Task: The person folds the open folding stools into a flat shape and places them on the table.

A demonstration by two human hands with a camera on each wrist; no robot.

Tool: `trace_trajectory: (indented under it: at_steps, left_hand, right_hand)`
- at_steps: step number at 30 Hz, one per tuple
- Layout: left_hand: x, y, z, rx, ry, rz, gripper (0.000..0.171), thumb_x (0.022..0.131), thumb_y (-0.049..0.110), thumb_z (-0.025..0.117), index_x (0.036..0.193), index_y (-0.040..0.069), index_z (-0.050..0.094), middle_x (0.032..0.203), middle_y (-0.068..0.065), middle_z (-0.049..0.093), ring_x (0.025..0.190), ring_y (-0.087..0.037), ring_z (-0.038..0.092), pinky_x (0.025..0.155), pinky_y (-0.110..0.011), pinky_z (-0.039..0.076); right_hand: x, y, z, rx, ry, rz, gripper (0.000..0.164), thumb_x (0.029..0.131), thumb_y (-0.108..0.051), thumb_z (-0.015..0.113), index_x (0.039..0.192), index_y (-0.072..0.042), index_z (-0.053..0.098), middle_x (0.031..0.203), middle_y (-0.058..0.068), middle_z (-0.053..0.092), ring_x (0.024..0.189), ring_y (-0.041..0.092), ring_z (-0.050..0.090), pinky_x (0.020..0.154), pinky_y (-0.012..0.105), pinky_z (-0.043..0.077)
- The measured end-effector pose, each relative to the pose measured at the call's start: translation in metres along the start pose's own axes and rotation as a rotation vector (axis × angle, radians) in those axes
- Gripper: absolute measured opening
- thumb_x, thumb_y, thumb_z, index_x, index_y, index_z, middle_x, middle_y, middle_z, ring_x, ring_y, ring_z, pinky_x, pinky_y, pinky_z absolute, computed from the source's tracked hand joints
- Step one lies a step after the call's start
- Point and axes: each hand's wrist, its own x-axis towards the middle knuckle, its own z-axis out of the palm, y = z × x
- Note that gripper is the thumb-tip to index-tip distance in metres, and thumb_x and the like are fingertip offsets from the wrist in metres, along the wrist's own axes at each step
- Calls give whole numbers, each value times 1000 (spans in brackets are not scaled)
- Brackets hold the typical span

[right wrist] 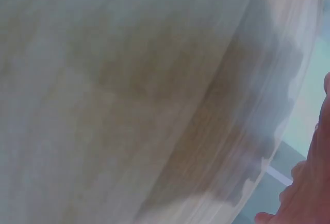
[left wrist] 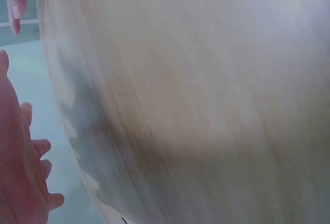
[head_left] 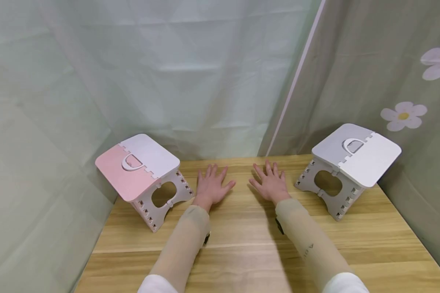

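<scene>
Both hands are held out over a wood-grain table, palms down with fingers spread, and neither holds anything. In the head view the left hand (head_left: 210, 189) is nearest to a pink and white folding stool (head_left: 152, 152) at its left. The right hand (head_left: 272, 185) is nearest to a grey and white folding stool (head_left: 374, 158) at its right. Each stool stands unfolded, with a handle in its top. In the wrist views the left hand (left wrist: 20, 152) and right hand (right wrist: 304, 182) show at the frame edges, with shadows on the wood below them.
The table (head_left: 242, 252) reaches back to a pale curtain (head_left: 190, 81) behind and at the left. A darker curtain (head_left: 352, 73) with white flowers hangs at the right. A thin light strip (head_left: 297, 77) runs down between them.
</scene>
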Motion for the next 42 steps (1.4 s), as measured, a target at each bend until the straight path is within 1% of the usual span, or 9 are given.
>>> trace_trajectory:
  at_steps: [4, 7, 11, 15, 19, 22, 27, 35, 42]
  left_hand:
    - [-1, 4, -4, -80, 3, -19, 78, 106, 74, 35, 170, 29, 33, 175, -18, 25, 160, -42, 19, 123, -71, 14]
    - [-4, 9, -8, -144, -6, -24, 78, 107, 72, 36, 170, 25, 32, 174, -17, 27, 160, -41, 23, 123, -70, 17]
    - [-8, 15, -12, -198, -4, -2, 79, 108, 71, 35, 169, 21, 35, 171, -17, 35, 156, -39, 32, 122, -68, 24]
    - [-15, 22, -18, -238, 26, 34, 73, 110, 66, 35, 162, 16, 48, 161, -15, 50, 147, -38, 47, 118, -65, 35]
    - [-23, 27, -22, -300, 45, 49, 67, 111, 62, 38, 152, 14, 60, 153, -10, 60, 141, -35, 55, 116, -57, 41]
    - [-30, 29, -24, -365, 61, 61, 63, 111, 60, 42, 146, 13, 67, 147, -8, 65, 138, -32, 58, 115, -52, 43]
    - [-40, 33, -24, -433, 68, 85, 61, 112, 59, 43, 143, 14, 69, 144, -7, 68, 135, -31, 61, 112, -52, 47]
    - [-46, 34, -20, -464, 85, 67, 59, 114, 55, 41, 139, 11, 71, 142, -9, 69, 134, -31, 62, 113, -51, 45]
    - [-52, 29, -24, -529, 117, 42, 66, 113, 59, 37, 137, 9, 72, 140, -10, 70, 134, -32, 62, 114, -51, 45]
  right_hand:
    - [-1, 0, 1, 25, -9, 4, 71, 113, -59, 38, 173, -29, 17, 177, 23, 0, 160, 52, -2, 121, 75, 9]
    - [-3, 0, 0, 33, -16, 8, 71, 112, -60, 39, 173, -28, 18, 177, 24, 0, 160, 51, -2, 122, 75, 11]
    - [-6, 1, -1, 36, -12, 1, 71, 112, -60, 40, 172, -27, 22, 176, 25, 5, 160, 51, 3, 122, 73, 13]
    - [-10, 3, 0, 55, 2, -17, 70, 112, -59, 40, 172, -25, 24, 175, 27, 11, 159, 52, 9, 122, 72, 17]
    - [-19, 5, -2, 75, 9, -37, 68, 113, -56, 41, 171, -22, 28, 173, 28, 18, 158, 53, 14, 122, 70, 21]
    - [-28, 5, -5, 90, 8, -57, 66, 114, -53, 42, 170, -19, 32, 171, 31, 23, 157, 54, 18, 120, 71, 25]
    - [-39, 1, -6, 116, 3, -79, 65, 113, -52, 44, 168, -16, 37, 170, 32, 24, 156, 56, 20, 118, 72, 28]
    - [-50, -2, -1, 146, 19, -84, 61, 114, -48, 46, 164, -14, 44, 168, 28, 32, 154, 53, 27, 115, 74, 30]
    - [-60, 2, -1, 169, 58, -102, 59, 114, -48, 47, 157, -9, 53, 161, 29, 45, 149, 52, 39, 117, 68, 33]
